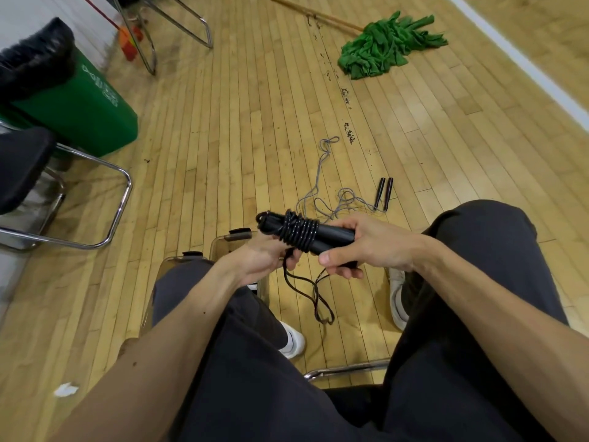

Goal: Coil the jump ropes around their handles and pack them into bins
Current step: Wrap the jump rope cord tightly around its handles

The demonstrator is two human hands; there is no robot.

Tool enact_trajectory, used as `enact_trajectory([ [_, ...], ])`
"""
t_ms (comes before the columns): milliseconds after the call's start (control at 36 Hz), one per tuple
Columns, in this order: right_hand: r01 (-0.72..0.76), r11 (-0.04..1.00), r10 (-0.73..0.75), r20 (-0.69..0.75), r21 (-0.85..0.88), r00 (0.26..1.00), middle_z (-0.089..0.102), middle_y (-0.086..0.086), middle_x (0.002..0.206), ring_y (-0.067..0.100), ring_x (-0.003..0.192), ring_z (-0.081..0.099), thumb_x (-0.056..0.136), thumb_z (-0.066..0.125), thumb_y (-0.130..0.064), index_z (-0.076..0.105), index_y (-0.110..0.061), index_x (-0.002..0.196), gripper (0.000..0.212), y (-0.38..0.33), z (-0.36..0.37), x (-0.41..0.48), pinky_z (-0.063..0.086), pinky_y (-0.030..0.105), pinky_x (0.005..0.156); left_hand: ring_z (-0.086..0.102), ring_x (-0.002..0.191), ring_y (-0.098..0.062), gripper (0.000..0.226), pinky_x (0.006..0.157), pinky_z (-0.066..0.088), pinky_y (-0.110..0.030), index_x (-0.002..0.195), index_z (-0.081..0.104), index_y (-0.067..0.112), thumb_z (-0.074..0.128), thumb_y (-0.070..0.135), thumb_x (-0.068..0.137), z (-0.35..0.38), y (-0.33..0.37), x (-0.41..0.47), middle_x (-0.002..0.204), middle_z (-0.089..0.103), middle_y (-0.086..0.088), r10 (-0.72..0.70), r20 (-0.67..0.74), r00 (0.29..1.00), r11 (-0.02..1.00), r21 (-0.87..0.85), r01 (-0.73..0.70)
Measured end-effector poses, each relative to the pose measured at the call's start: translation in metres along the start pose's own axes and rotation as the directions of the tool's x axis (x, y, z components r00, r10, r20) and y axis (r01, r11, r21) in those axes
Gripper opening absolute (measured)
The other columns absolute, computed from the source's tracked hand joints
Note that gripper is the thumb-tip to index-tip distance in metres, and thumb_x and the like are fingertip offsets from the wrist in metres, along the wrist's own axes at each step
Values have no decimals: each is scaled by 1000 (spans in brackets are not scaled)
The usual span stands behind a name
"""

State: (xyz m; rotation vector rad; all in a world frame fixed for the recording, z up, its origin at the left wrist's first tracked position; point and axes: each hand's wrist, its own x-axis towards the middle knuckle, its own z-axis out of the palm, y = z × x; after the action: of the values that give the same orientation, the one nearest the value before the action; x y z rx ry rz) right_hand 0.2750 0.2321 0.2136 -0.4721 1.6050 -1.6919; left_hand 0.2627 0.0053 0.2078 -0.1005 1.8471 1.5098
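Hands meet above the knees of a seated person in dark trousers, both forearms reaching forward and angling inward. The right hand point(369, 247) wraps around the butt end of a pair of black cylindrical jump-rope handles point(322, 236), its fingers point(345, 273) curled underneath and the thumb pressed against the near side. The handles lie roughly level, pointing left, with black cord point(298, 231) wound in tight turns around their middle. The left hand point(264, 258) sits just below the coils, wrist bent, its fingers closed on the loose cord where it leaves the winding. From there the uncoiled remainder hangs in slack loops point(320, 301) down toward the wooden plank floor point(223, 138) between the white shoes.

Beyond the handles, a second, grey jump rope point(325, 173) lies tangled on the floor, its two dark handles point(383, 193) side by side at its right end. Just left of and beneath the held handles stands a clear plastic bin with dark latches point(223, 242), partly hidden by the left leg. Farther beyond lies a green mop point(387, 46); well to the left stands a green waste bin with a black liner point(79, 103).
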Motion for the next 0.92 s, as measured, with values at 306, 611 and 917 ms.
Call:
enact_trajectory([
  [306, 13, 999, -24, -265, -40, 964, 66, 7, 72, 16, 59, 58, 90, 73, -9, 64, -5, 99, 13, 3, -2, 7, 47, 26, 51, 46, 57, -14, 42, 60, 43, -27, 86, 59, 7, 45, 45, 98, 23, -18, -1, 61, 50, 0, 66, -33, 997, 998, 0, -66],
  [611, -141, 981, 62, -478, -132, 876, 66, 0, 69, 9, 55, 57, 88, 77, -16, 64, -6, 106, 24, 18, -11, 18, 49, 23, 54, 53, 52, -15, 39, 63, 47, -31, 91, 63, 5, 41, 33, 107, 26, -26, -11, 60, 58, -1, 74, -73, 995, 971, 235, -55],
  [917, -259, 931, 11, -691, -256, 723, 70, 9, 86, 16, 65, 64, 92, 73, -22, 62, -9, 123, 35, 25, -26, 24, 54, 28, 58, 51, 49, -9, 28, 51, 43, -25, 93, 66, 15, 52, 37, 103, 21, -2, -27, 59, 56, 5, 154, -187, 970, 745, 667, 11],
])
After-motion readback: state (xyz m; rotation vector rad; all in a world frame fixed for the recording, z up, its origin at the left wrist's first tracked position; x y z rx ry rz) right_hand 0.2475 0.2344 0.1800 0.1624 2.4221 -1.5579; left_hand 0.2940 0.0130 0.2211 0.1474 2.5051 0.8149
